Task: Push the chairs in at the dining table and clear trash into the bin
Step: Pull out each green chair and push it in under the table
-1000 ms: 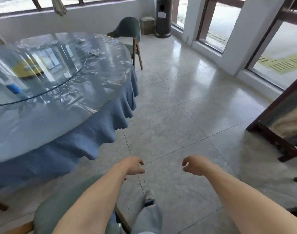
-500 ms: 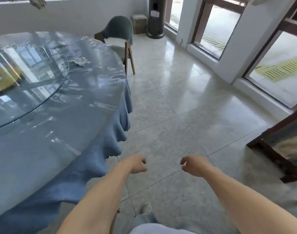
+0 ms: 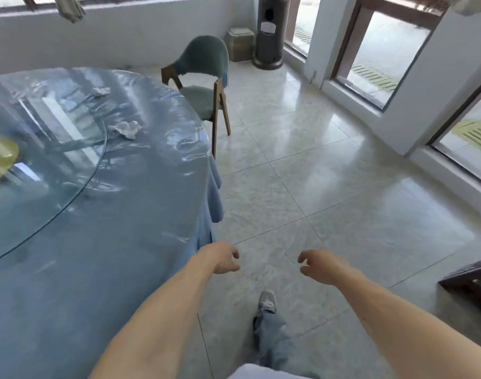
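Both hands, left hand (image 3: 223,257) and right hand (image 3: 320,265), hang loosely curled and empty; best grip the green chair (image 3: 203,75) by its backrest and slide it straight under the table (image 3: 151,214)

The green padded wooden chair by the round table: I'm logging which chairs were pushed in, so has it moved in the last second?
No. The green padded wooden chair keeps its spot beside the dark cylindrical bin; only the camera moved.
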A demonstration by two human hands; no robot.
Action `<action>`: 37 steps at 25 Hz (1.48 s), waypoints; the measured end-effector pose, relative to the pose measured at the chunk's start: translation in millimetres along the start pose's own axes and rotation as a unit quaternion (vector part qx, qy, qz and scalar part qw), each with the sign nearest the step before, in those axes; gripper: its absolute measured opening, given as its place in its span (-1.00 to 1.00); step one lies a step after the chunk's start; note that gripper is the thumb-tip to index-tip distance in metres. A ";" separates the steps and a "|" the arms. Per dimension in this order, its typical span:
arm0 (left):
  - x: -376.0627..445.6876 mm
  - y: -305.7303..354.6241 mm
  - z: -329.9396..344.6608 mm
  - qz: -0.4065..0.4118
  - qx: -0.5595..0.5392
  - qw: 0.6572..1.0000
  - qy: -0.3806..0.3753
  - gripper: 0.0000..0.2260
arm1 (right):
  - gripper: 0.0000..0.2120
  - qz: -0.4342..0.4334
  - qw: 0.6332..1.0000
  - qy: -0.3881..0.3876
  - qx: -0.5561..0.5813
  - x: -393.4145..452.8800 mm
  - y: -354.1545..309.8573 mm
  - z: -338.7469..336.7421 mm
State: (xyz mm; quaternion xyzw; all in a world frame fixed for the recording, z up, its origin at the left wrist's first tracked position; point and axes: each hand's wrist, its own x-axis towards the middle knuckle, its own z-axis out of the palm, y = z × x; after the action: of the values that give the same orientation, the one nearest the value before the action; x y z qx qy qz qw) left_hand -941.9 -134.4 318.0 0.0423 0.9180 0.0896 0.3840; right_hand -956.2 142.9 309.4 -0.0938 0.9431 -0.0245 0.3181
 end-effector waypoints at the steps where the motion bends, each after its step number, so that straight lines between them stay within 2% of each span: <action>1: 15.2 -2.2 -17.5 -0.009 -0.005 1.000 0.000 -0.59 | -0.65 -0.009 1.000 0.004 -0.004 23.8 3.5 -16.1; 6: 88.0 -6.3 -99.9 -0.048 -0.040 0.998 0.012 -0.58 | -0.64 -0.043 0.999 0.016 -0.019 126.9 15.8 -103.0; 11: 153.9 -11.3 -177.7 -0.038 -0.052 0.998 0.008 -0.60 | -0.64 -0.051 0.998 0.020 -0.025 202.1 22.1 -176.0; 19: 298.8 -58.1 -297.5 -0.023 -0.053 0.998 0.014 -0.61 | -0.65 -0.041 0.998 0.015 -0.041 350.5 19.2 -273.0; 26: 414.6 -98.1 -422.0 0.011 -0.033 0.999 -0.031 -0.56 | -0.65 -0.015 0.999 0.024 -0.027 477.3 -6.7 -382.3; 37: 577.8 -131.9 -574.0 -0.012 -0.055 0.998 -0.024 -0.58 | -0.65 -0.036 0.999 0.007 -0.021 667.3 -4.7 -496.0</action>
State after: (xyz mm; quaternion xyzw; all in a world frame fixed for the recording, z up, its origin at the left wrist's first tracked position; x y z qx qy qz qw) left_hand -1757.4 -254.8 284.6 0.0124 0.9024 0.1346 0.4090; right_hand -1775.8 3.1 307.5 -0.1347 0.9414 -0.0167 0.3087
